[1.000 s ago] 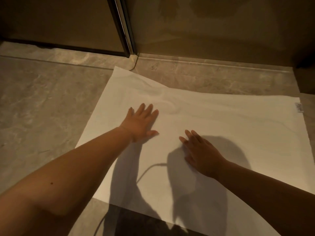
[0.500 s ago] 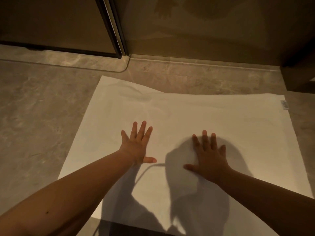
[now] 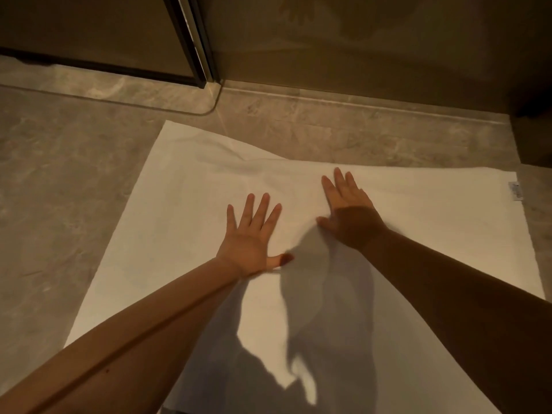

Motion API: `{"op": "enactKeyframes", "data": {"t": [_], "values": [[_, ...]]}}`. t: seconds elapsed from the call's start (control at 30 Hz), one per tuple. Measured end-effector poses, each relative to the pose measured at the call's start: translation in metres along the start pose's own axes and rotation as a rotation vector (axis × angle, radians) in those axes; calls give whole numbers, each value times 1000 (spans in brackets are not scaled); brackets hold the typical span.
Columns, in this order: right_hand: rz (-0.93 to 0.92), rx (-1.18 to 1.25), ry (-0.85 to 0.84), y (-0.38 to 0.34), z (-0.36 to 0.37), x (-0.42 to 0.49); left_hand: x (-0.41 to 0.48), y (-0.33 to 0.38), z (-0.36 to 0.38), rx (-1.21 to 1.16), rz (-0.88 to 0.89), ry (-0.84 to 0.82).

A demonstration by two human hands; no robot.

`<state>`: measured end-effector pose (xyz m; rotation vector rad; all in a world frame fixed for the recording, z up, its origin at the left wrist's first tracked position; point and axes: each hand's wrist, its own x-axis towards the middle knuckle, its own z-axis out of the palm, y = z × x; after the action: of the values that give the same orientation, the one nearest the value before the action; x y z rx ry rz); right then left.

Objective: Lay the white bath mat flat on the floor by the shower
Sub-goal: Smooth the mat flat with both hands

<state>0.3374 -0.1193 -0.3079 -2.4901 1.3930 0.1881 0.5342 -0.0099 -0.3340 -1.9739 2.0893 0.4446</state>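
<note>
Forward slides our right hand (image 3: 351, 212), nearer the far edge now, with our left hand (image 3: 249, 239) beside it. Both are flat, fingers spread, pressing the white bath mat (image 3: 433, 234). It lies on the stone floor (image 3: 59, 204) by the shower door (image 3: 191, 40) — a soft ripple (image 3: 227, 158) near its far-left corner.

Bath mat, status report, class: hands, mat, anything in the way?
Left hand, right hand open, pressing flat. Bath mat spread out, ripple at far-left edge. Nothing else on it.
</note>
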Motion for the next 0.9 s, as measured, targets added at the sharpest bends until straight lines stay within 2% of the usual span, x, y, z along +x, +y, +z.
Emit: {"op": "enactKeyframes", "data": {"t": [0.13,0.27,0.47,0.7,0.9], "values": [[55,39,1,-7,-10,33,-3,-1,8,-27,-4,118],[-27,-15,216,-13,-4,37,-2,0,7,-18,-12,119],[-163,-22,314,-10,13,15,-2,-3,11,-57,30,188],[-236,1,318,-8,10,20,-3,-2,8,-47,15,172],[-283,63,206,-14,5,27,-3,-3,8,-33,17,162]]}}
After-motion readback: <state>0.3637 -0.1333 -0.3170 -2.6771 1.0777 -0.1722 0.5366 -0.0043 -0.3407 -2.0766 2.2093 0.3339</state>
